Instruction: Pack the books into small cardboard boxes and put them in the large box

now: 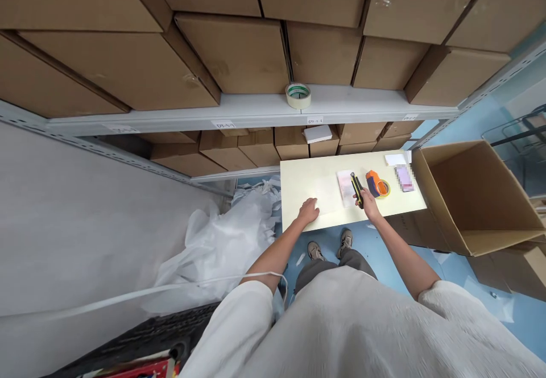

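Note:
My right hand [367, 203] grips a black and yellow box cutter [356, 189], held over the table with its tip pointing away from me. Beneath the cutter lies a flat pinkish-white packet [344, 187]. My left hand [309, 212] rests on the cream tabletop [298, 182] near its front left part, fingers laid on the surface. A faint pale sheet may lie beside those fingers; I cannot make out its edges. Just right of the cutter sits an orange and dark blue tape dispenser [374, 183], with a roll of yellowish tape [385, 188] against it.
A blurred pinkish phone-like item [404, 178] and a white card [394, 160] lie at the table's right. An opened carton [469, 196] stands beyond. Shelves hold cardboard boxes [232, 54] and a masking tape roll [298, 96]. White plastic wrapping [230, 241] heaps on the left floor.

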The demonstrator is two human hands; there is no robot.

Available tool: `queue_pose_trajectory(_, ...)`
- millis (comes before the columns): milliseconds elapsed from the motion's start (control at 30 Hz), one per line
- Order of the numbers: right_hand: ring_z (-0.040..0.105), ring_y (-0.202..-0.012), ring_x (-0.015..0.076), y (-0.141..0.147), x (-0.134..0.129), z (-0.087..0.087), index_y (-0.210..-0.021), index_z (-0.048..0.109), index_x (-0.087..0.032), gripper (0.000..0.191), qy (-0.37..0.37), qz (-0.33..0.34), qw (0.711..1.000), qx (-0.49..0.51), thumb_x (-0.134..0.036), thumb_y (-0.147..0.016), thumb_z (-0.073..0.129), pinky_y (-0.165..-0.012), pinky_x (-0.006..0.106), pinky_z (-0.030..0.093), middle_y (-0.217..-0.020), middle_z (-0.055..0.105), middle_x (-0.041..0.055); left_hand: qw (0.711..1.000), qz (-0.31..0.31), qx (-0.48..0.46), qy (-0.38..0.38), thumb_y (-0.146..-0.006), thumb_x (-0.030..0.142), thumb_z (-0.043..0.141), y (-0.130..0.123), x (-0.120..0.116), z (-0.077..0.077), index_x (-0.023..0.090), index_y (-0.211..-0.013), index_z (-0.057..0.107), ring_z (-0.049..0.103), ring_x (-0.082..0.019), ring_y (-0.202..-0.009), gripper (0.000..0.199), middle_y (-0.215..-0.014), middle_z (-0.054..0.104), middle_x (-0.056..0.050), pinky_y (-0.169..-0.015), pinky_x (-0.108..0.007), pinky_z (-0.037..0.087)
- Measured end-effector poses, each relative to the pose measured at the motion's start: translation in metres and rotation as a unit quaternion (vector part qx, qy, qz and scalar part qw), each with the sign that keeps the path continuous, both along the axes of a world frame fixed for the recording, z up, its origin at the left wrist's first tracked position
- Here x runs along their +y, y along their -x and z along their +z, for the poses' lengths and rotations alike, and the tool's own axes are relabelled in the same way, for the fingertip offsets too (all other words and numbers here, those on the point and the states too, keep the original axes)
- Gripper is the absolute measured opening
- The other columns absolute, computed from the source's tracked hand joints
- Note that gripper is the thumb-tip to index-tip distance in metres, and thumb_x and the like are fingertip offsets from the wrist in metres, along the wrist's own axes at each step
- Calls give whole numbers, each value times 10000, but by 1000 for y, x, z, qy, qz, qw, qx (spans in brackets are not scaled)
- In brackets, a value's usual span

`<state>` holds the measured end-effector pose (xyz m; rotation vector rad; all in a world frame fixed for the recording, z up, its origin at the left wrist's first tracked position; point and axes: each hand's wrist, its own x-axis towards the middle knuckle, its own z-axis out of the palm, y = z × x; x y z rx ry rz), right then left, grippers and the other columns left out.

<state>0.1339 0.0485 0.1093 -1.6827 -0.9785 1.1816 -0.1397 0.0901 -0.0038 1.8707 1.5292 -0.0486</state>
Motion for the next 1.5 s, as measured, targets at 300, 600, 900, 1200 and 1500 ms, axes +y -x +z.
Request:
queue_pose_trajectory(300,674,-1112,270,-88,110,85,-1415,592,-263,503,-249,-14,945,-211,-575,-1035,487,-1008,455,547,-1310,709,119,999,-2,-37,26,-942,249,554,-42,28,-6,178,-1617,488,429,-321,-1596,683,-1724,461,-131,-1296,-462,380)
queue_pose_trajectory(600,603,-1178,360,-161,275,147,-1282,638,-226,365,-284,109,849,-431,-350,-961,519,-1089,555,419,-1286,718,149,995,40,23,86,-942,266,559,-59,41,-12,177,-1626,453,432,-332,-1599,697,-1742,422,-157,-1272,-449,397)
queue_pose_trajectory(900,633,-1132,329,-179,337,131,-1228,669,-224,348,-287,164,832,-445,-304,-920,527,-1089,536,411,-1182,745,127,991,83,43,98,-931,256,582,-67,37,-11,205,-1596,490,375,-285,-1636,674,-1770,380,-129,-1298,-424,371)
queue_pose_trajectory(1200,563,-1384,342,-153,270,114,-1174,721,-280,267,-381,149,851,-331,-321,-997,526,-1183,595,400,-1423,675,119,991,93,49,84,-949,220,560,-78,35,1,183,-1534,560,483,-354,-1554,586,-1711,459,-173,-1245,-500,429)
queue_pose_trajectory(1500,696,-1156,275,-69,118,-52,-1134,723,-249,318,-38,202,968,-140,-316,-857,581,-1068,462,559,-1232,742,91,994,60,-85,15,-960,187,551,-119,48,0,170,-1527,594,551,-286,-1501,568,-1609,590,-150,-1274,-438,421)
